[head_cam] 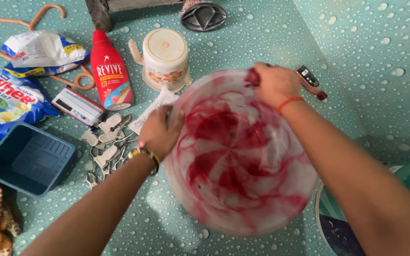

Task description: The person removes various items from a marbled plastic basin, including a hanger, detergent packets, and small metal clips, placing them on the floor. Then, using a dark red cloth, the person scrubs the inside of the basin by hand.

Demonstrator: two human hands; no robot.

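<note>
Both hands, left (160, 132) and right (274, 83), grip the rim of a round, apparently plastic basin (240, 156) swirled red and white.

Bare arms; beaded bracelet (144, 154) left, orange thread (289, 102) right.

The floor (262, 28) lies open along the far right edge and near the tub's (240, 156) front left. Left of the tub, clips (107, 142), a bottle (111, 71), a mug (164, 57), packets (5, 97) and a bin (32, 159) crowd the way.
</note>
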